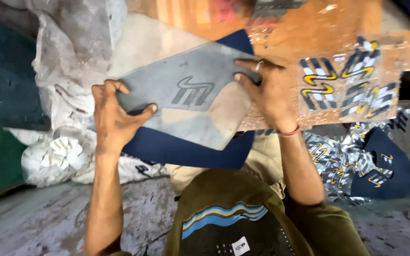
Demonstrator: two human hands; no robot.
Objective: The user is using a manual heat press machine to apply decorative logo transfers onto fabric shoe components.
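Pinching grey stencil (186,95), left hand (112,116), right hand (269,92)

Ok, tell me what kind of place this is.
Probably a small workshop that puts emblems on fabric pieces. Both hands press a grey stencil onto a navy panel, a sheet of striped transfers lies on the board, and finished navy pieces pile beside foil scraps.

We see a flat grey angular stencil sheet (186,90) with a cut-out stripe emblem at its middle, tilted up to the right. It lies pressed flat on a dark navy fabric panel (186,151), whose edges show below it and at its top right corner.
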